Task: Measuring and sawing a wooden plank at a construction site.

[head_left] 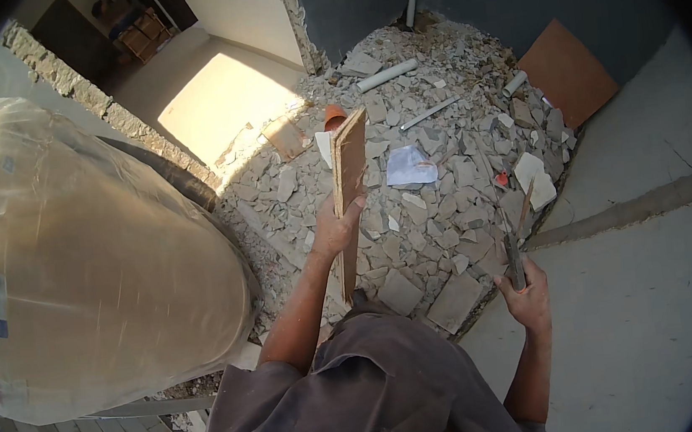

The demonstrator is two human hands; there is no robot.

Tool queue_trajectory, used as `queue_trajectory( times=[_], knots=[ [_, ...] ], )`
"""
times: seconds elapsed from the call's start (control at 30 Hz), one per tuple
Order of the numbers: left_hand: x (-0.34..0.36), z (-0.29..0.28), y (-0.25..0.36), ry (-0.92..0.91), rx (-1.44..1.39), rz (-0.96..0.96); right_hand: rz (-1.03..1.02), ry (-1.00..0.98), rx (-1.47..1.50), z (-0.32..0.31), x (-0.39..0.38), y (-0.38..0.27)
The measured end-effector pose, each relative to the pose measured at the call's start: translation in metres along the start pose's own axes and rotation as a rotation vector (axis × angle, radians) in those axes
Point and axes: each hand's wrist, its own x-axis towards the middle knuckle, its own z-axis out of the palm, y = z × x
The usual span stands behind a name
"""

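Note:
My left hand is closed around the edge of a long brown board that looks like pressed wood. It stands almost upright in front of me, with a pale, rough edge and a second layer showing at its top. On the right, my right hand grips a narrow dark grey bar-like piece, its exact kind unclear. A thin brown wooden strip rises beside that piece; whether the hand holds it too I cannot tell.
Broken tile and concrete rubble covers the ground ahead. White pipe pieces, a white sheet and an orange pot-like object lie on it. A large plastic-wrapped bundle stands left. A brown panel leans against the dark wall.

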Motion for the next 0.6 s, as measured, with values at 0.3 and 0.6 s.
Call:
queue_trajectory(
  times=[0.3,0.6],
  knots=[
    [-0.015,-0.073,-0.002,0.276,-1.005,-0.012,0.121,-0.205,0.102,0.125,0.043,0.037],
    [-0.044,-0.098,-0.06,0.438,-1.328,-0.106,0.46,-0.489,0.059,0.144,0.035,0.027]
  ],
)
